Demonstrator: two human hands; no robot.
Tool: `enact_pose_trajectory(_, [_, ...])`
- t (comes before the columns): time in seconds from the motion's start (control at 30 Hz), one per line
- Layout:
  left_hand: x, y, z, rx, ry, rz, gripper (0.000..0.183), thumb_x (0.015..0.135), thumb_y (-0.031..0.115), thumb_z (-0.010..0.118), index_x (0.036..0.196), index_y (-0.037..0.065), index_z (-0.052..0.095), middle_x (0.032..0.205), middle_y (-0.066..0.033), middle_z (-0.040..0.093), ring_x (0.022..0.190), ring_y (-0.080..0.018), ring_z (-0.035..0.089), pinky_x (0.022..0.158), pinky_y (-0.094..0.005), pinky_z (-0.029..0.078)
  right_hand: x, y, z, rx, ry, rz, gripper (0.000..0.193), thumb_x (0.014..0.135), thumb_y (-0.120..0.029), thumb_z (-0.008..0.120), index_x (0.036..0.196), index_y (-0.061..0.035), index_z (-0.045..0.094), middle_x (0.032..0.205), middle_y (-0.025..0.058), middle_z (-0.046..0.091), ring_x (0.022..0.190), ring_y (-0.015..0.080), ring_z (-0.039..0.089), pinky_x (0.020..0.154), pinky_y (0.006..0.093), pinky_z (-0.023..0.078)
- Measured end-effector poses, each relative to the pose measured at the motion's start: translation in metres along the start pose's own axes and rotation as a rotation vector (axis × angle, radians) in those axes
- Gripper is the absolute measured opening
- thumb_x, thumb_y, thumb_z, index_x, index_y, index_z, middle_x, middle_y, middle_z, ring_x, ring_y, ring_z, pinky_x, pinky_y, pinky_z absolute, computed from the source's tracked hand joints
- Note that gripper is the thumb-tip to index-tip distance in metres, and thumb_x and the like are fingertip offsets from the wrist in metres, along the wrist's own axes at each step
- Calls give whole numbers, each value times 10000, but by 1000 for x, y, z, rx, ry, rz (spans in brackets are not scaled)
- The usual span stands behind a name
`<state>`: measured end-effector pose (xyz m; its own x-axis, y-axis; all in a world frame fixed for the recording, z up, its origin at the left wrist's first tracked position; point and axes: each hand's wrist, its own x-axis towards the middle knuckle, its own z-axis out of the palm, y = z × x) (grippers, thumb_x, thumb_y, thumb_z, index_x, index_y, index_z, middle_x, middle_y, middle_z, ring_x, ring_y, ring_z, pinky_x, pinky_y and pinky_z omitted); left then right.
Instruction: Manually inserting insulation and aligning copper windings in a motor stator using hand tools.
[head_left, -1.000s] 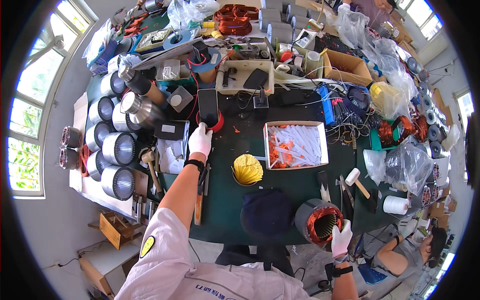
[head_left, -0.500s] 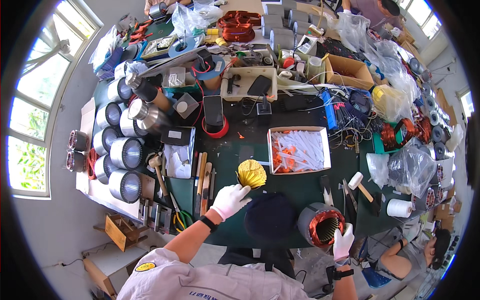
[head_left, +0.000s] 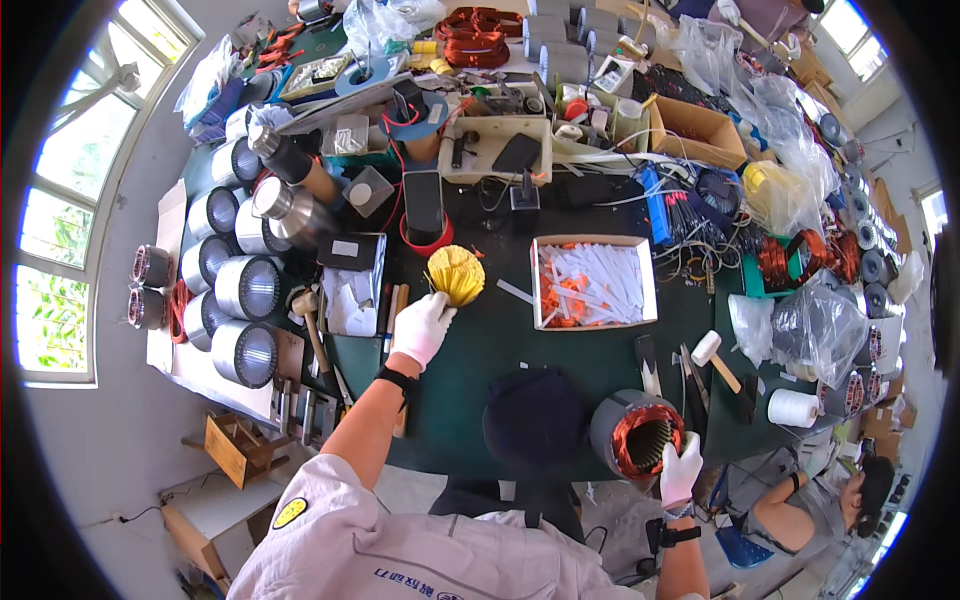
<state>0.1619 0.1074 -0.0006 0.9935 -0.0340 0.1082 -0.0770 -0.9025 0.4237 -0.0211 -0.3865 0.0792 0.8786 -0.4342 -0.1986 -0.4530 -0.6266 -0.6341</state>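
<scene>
My left hand (head_left: 424, 328), in a white glove, is closed around the base of a bundle of yellow strips (head_left: 457, 276), fanned at the top. It is held over the dark green table, just in front of a phone (head_left: 423, 205) and a red ring. Near the front edge of the table lies a grey motor stator (head_left: 612, 430) with copper windings, its opening turned toward me. My gloved right hand (head_left: 683, 468) grips its right rim, fingertips at the opening. Between the two hands sits a dark blue cloth pad or cap (head_left: 537, 420).
A box of white strips and orange pieces (head_left: 592, 283) stands mid-table. A white-headed mallet (head_left: 716, 357) and a thread spool (head_left: 795, 407) lie at right. Several metal cylinders (head_left: 246, 287) and steel flasks (head_left: 290, 208) line the left. A person (head_left: 800, 505) sits at lower right.
My left hand has carried the yellow bundle leftward and farther from me, toward the phone. My right hand stays at the stator. The view has shifted slightly.
</scene>
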Motion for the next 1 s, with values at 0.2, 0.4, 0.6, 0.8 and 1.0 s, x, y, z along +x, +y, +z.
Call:
enact_pose_trajectory(0.2, [-70,111,-16,-161,-325,381,583,752,291,820,1263,68,650,1222,-159,669,1168,-373,630,1024,-500,483,2,4,-2,-36,12,2,254,903,-139,666,1093,21,616,867,217,720,788,378,735,722,445,559])
enact_pose_trajectory(0.4, [-142,116,36,15,-629,485,833,806,528,804,1520,197,532,1576,-105,488,1489,-352,394,1221,-578,289,2,2,-2,-50,-14,5,284,912,-149,660,1137,18,614,883,231,728,791,393,735,732,455,563])
enact_pose_trajectory(0.6, [-123,100,33,107,-578,360,805,849,502,779,1536,174,518,1604,-121,460,1517,-353,367,1254,-563,249,2,3,-2,-71,-10,4,293,902,-153,675,1144,3,621,898,245,736,830,426,734,758,474,567])
enact_pose_trajectory(0.8, [-169,138,38,125,-667,433,845,820,492,802,1523,116,521,1581,-156,477,1498,-365,385,1233,-580,273,3,5,-6,-40,-52,58,310,895,-169,687,1154,-9,627,917,245,739,869,441,727,791,489,566])
enact_pose_trajectory(1.0, [-148,138,58,96,-458,356,708,834,431,798,1431,108,597,1536,-147,522,1473,-367,424,1218,-584,296,5,1,-10,-69,-106,34,359,893,-180,700,1191,-4,605,956,266,737,914,470,715,820,511,563])
